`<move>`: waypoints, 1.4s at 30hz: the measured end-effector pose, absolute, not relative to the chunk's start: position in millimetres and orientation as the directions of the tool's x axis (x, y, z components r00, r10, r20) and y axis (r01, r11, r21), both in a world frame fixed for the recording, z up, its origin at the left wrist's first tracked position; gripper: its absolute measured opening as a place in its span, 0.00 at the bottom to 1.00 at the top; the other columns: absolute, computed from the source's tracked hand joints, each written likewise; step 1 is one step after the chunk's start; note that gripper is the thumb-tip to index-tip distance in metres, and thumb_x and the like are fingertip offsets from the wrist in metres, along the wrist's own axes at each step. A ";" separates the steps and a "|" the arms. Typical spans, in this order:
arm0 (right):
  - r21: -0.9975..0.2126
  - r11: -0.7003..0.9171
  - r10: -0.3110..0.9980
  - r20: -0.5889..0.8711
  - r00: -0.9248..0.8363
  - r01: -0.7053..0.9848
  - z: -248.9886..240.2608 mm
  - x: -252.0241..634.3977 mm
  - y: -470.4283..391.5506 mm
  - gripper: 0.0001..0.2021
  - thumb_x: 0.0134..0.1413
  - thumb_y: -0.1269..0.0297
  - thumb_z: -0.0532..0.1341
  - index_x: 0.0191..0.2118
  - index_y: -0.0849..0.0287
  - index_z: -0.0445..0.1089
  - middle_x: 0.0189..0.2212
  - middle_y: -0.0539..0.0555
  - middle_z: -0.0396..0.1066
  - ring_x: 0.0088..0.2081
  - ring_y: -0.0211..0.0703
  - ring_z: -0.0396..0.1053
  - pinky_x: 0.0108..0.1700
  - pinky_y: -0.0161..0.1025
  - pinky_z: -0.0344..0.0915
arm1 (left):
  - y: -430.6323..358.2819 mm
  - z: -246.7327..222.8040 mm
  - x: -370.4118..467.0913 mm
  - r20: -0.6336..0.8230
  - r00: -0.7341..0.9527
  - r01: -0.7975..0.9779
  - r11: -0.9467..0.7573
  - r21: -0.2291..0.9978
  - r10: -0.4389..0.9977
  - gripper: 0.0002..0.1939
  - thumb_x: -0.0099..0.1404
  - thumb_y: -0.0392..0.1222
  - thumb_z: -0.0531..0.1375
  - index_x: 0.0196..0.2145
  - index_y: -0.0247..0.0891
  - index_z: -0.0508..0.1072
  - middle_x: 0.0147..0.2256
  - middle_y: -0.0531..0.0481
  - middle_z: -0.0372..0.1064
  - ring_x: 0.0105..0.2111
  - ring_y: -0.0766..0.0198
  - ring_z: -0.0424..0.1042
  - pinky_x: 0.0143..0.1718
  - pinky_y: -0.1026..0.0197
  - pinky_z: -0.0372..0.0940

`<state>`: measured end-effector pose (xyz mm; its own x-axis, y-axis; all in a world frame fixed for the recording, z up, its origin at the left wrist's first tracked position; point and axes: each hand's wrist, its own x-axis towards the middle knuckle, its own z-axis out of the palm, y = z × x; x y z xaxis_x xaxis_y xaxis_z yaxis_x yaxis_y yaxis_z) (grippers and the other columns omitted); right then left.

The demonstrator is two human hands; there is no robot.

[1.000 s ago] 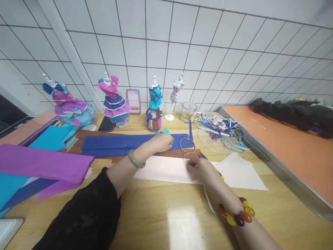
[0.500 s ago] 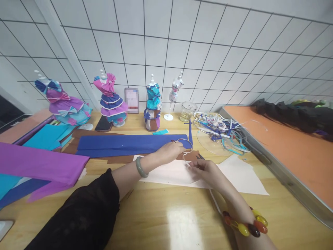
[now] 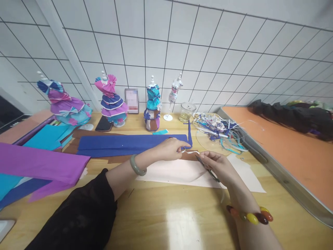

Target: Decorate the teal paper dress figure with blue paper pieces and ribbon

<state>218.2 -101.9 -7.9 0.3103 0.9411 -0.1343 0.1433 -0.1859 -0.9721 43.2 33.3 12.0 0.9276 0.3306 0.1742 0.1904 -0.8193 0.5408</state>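
Observation:
A thin white strip [image 3: 191,152] runs in a small wave between my two hands. My left hand [image 3: 171,148] is closed on its left end, with the index finger stretched to the right over the blue folded sheet [image 3: 130,143]. Thumb and fingers of my right hand [image 3: 217,166] pinch the strip's other end. Below the right hand lie dark scissors [image 3: 213,176], partly covered by that hand. They rest over a pale pink sheet [image 3: 174,172], which lies flat beneath both hands. Brown sheet [image 3: 119,159] shows between the blue and the pink.
Small dress forms in paper dresses, one a pink and blue tiered dress [image 3: 113,102], stand along the wall beside a bare white form [image 3: 174,92]. A glass cup [image 3: 187,110] and a heap of scraps [image 3: 213,125] sit behind. An orange tray [image 3: 286,139] borders the right.
My right hand has moved right and slightly up with the strip. The loop at my left hand has drawn out into a short, wavy span, and the scissors show more.

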 end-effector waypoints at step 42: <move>-0.769 0.184 0.920 0.354 0.168 0.612 -1.6 207.6 -103.3 0.07 0.51 0.59 0.59 0.32 0.53 0.73 0.43 0.56 0.68 0.49 0.49 0.63 0.51 0.47 0.56 | 25.1 -0.5 51.5 -0.177 0.968 0.140 0.204 0.969 0.178 0.11 0.50 0.41 0.63 0.32 0.33 0.75 0.28 0.49 0.68 0.30 0.69 0.65 0.34 0.65 0.58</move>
